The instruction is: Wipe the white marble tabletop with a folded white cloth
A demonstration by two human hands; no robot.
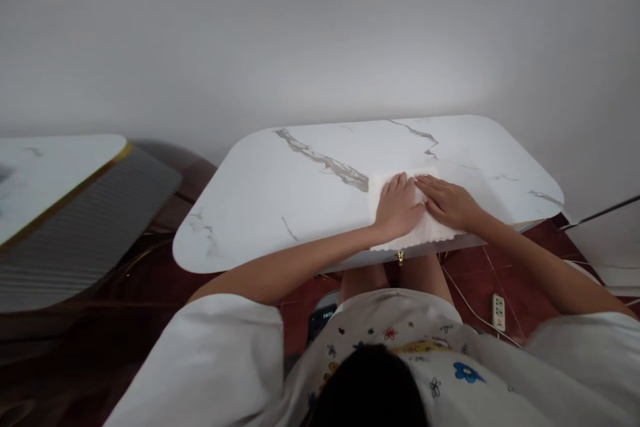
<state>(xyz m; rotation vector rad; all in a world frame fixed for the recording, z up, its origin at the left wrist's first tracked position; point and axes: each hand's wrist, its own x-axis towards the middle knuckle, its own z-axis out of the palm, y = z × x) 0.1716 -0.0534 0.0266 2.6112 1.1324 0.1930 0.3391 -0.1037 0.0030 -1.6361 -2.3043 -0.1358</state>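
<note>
A white cloth point(431, 230) lies spread on the white marble-patterned tabletop point(250, 200), near its front edge and right of the middle. On the left part of the cloth my left hand point(399, 209) presses flat, fingers stretched forward. My right hand point(447, 200) rests on the cloth's right part, its fingers extended toward my left hand. The hands are side by side, close together. A small gold knob point(400, 257) shows just below the table's front edge.
To the left stands a second marble-patterned table point(45, 180) with a gold edge and a ribbed grey side. Behind both is a pale wall point(310, 33). A power strip point(499, 311) with white cables lies on the red floor point(475, 280) at the right.
</note>
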